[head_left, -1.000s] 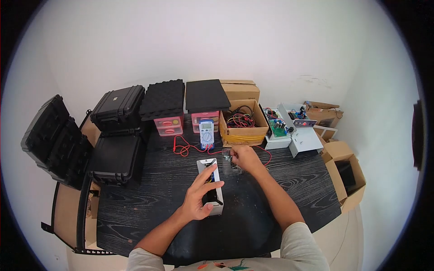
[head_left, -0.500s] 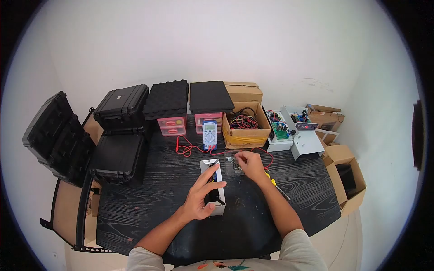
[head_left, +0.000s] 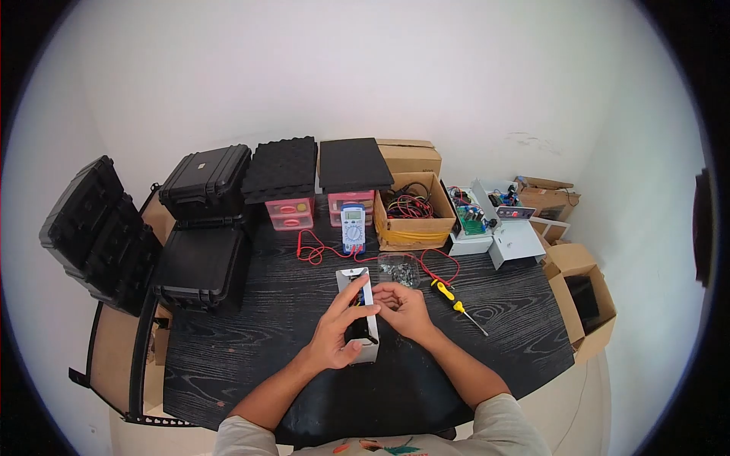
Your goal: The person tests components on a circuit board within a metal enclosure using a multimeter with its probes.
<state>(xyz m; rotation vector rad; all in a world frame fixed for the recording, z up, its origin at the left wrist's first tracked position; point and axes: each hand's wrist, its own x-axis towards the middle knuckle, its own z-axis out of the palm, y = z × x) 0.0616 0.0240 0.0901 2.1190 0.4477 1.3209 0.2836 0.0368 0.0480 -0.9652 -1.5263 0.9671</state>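
Both hands are at the white box (head_left: 360, 315). My left hand (head_left: 340, 328) has its grip clamped around the box, thumb on the near end and fingers over the top. My right hand (head_left: 404, 306) has come back from the clear bag of small parts (head_left: 398, 269), where it was half a second ago, and now sits just beside the box's right wall with fingers curled together; I cannot tell whether they pinch anything. With that hand drawn in, the yellow-handled screwdriver (head_left: 451, 296) shows in full on the table.

The box is a narrow white housing, long side running away from me, open on top with dark parts inside. It stands near the middle of the black wood-grain table (head_left: 251, 349).

Behind it stands a blue multimeter (head_left: 352, 226) with red leads (head_left: 318, 249) trailing over the table, then a cardboard box of cables (head_left: 414, 209), pink drawer units (head_left: 289, 211) topped with foam, and black hard cases (head_left: 199, 228) on the left. An opened white enclosure with a circuit board (head_left: 490, 220) sits at the right. White walls close the room.
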